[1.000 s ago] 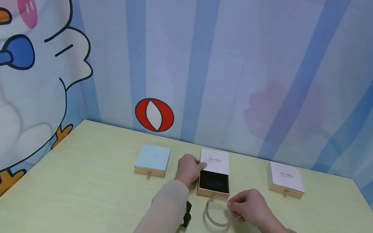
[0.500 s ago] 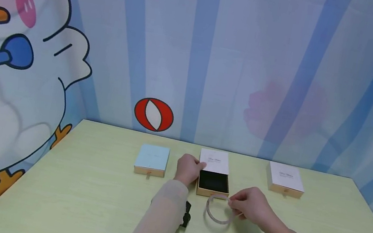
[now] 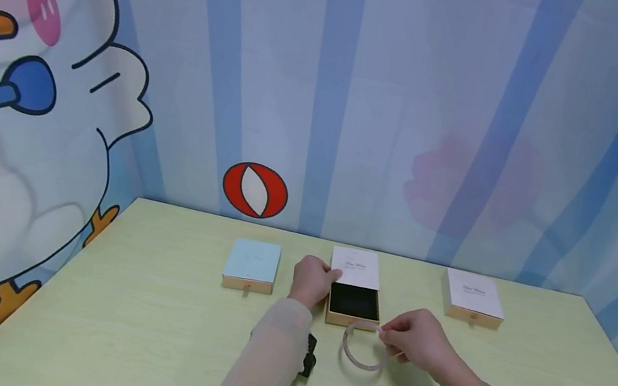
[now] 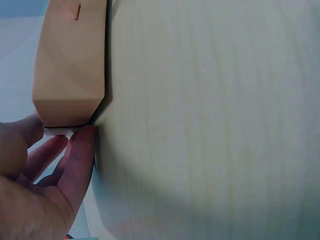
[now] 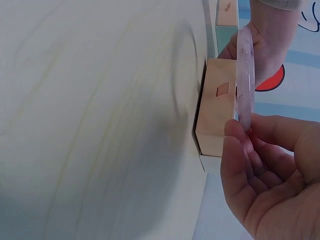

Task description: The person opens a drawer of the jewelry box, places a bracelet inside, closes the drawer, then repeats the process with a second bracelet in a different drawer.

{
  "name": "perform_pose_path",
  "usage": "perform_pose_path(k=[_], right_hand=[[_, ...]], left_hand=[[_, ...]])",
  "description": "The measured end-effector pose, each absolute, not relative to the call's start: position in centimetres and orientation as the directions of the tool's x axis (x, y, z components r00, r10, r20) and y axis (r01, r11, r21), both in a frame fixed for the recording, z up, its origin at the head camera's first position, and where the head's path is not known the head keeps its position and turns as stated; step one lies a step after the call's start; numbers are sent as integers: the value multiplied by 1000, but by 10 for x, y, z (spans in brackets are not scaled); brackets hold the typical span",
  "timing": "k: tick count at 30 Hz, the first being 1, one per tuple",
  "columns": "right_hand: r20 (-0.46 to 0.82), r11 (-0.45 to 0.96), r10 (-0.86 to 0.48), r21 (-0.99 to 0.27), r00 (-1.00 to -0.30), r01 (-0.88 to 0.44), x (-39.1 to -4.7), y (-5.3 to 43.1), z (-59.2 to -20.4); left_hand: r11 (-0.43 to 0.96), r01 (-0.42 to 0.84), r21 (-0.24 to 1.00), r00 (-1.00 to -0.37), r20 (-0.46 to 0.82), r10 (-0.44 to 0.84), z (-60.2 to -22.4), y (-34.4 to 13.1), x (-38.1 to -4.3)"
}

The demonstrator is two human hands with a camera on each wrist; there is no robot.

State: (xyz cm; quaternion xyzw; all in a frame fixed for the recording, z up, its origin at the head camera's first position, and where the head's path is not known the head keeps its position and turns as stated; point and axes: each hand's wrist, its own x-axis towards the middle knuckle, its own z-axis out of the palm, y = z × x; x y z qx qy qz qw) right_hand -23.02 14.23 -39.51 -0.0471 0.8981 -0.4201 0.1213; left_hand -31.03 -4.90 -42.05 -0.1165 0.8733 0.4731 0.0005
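Observation:
In the head view, my right hand (image 3: 419, 340) pinches a pale, translucent bangle (image 3: 360, 366) between thumb and fingertips. It hovers above the table, just in front of a half-pulled drawer box. The right wrist view shows the bangle (image 5: 245, 75) edge-on beside the box's tan front (image 5: 217, 107). My left hand (image 3: 313, 282) grips the left side of the box's white sleeve (image 3: 356, 267), thumb on top. A black-lined drawer (image 3: 355, 301) sticks out toward me, with nothing seen in it. In the left wrist view, my left hand's fingers (image 4: 80, 160) press the box's side.
A light blue box (image 3: 252, 262) stands left of my left hand, its drawer pushed in. To the far right is another white box (image 3: 473, 296), also pushed in. All rest on a pale wood-grain table (image 3: 136, 328) before a printed cartoon curtain (image 3: 400, 99).
My right hand and the bangle have shifted very slightly forward, toward the drawer. The left hand and the boxes stay where they were.

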Motion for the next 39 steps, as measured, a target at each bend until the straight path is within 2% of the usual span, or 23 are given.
perform_pose_path(k=[24, 30, 39], right_hand=[[-182, 647, -173, -762, -968, 28, -234, 146, -391], [-176, 633, -210, -774, -962, 4, -240, 150, -394], [-159, 647, -177, -762, -971, 7, -238, 148, -393]], left_hand=[[534, -199, 822, -974, -104, -203, -421, -49, -310], [525, -205, 826, -972, -109, -207, -420, -48, -310], [530, -195, 825, -974, -97, -206, -420, -49, -310]])
